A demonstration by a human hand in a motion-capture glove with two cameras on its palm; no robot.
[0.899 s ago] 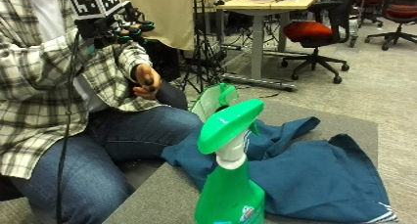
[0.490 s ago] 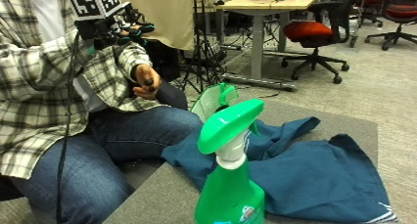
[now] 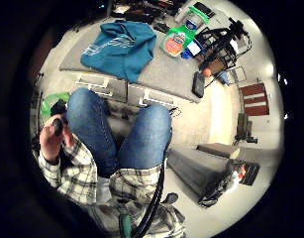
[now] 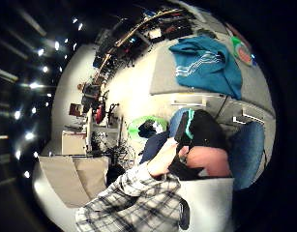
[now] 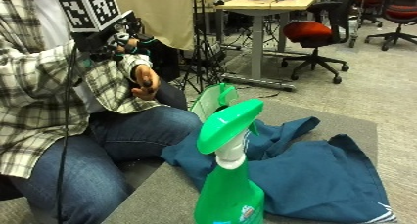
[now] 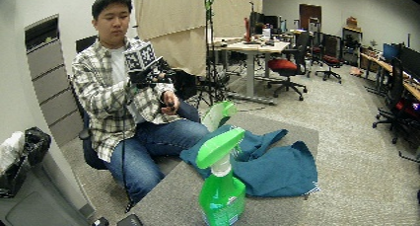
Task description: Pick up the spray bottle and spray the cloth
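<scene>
A green spray bottle (image 5: 228,199) stands upright on the near end of the grey table (image 5: 156,199), its trigger head toward the seated person. Behind it a blue cloth (image 5: 312,175) lies crumpled on the table. My gloved right hand (image 5: 120,40) is raised at chest height, well back from the table and far from the bottle; its fingers hang loosely curled and hold nothing. The little finger side palm view looks down on the person's lap, with the bottle (image 3: 177,39) and the cloth (image 3: 122,47) far off. The bare left hand (image 5: 145,82) holds a small black object.
A green-lined bin (image 5: 212,99) stands on the floor between the person's knees and the table. The person's legs (image 5: 130,141) are close to the table's edge. A red office chair (image 5: 312,33) and a wooden desk (image 5: 261,4) stand further back.
</scene>
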